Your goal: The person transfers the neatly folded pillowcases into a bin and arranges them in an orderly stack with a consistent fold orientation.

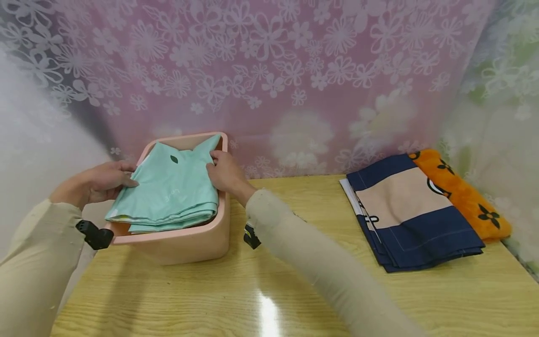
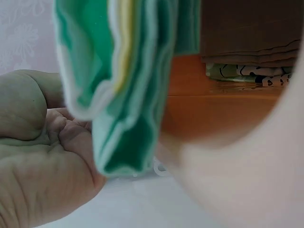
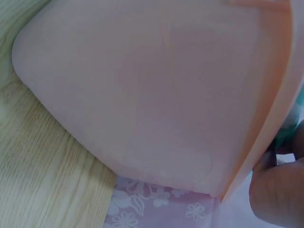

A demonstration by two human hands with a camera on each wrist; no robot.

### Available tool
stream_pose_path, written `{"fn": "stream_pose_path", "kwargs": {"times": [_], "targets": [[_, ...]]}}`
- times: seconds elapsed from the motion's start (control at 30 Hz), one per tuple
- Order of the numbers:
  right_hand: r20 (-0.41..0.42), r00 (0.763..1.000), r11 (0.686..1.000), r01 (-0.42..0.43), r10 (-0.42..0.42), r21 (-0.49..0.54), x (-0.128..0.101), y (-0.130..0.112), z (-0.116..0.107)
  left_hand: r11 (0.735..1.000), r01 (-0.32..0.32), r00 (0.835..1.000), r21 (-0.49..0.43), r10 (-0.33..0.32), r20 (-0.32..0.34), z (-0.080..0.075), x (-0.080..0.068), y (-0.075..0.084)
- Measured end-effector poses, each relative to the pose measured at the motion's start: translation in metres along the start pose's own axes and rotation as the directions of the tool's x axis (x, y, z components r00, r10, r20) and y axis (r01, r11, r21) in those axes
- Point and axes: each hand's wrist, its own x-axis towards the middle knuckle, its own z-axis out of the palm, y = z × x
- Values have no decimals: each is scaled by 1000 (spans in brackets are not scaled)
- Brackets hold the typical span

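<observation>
The folded mint-green cloth (image 1: 168, 192) lies on top of the pink plastic basket (image 1: 189, 243), which stands at the left side of the wooden desk (image 1: 269, 290). The left hand (image 1: 98, 180) holds the left edge of the cloth; its fingers (image 1: 126, 180) are curled round this edge, with the thumb on top. The right hand (image 1: 225, 171) is at the right far corner of the cloth, and its fingers (image 1: 212, 164) pinch the cloth there, just beside the basket rim. In the left wrist view the layers of the cloth (image 2: 128, 85) hang close before the palm (image 2: 42, 156) (very blurred). On the right side of the desk, well apart, lie a folded navy and beige cloth (image 1: 414, 215) and an orange cloth (image 1: 467, 192) partly under it.
</observation>
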Motion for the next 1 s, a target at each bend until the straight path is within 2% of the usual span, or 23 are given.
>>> {"fn": "stream_pose_path", "kwargs": {"times": [0.23,0.43,0.77,1.0], "targets": [[-42,999,1000,5,-5,4,0,1,5,1000,-10,1000,-20,11,4,-1,-1,-6],[-54,999,1000,4,-3,10,1,0,5,1000,-13,1000,-12,13,0,-1,-1,-3],[-52,999,999,-2,0,-36,0,0,5,1000,-4,1000,16,4,-12,2,-3,0],[-32,999,991,16,-21,-132,-1,-1,6,998,0,1000,70,2,-20,5,-2,3]]}}
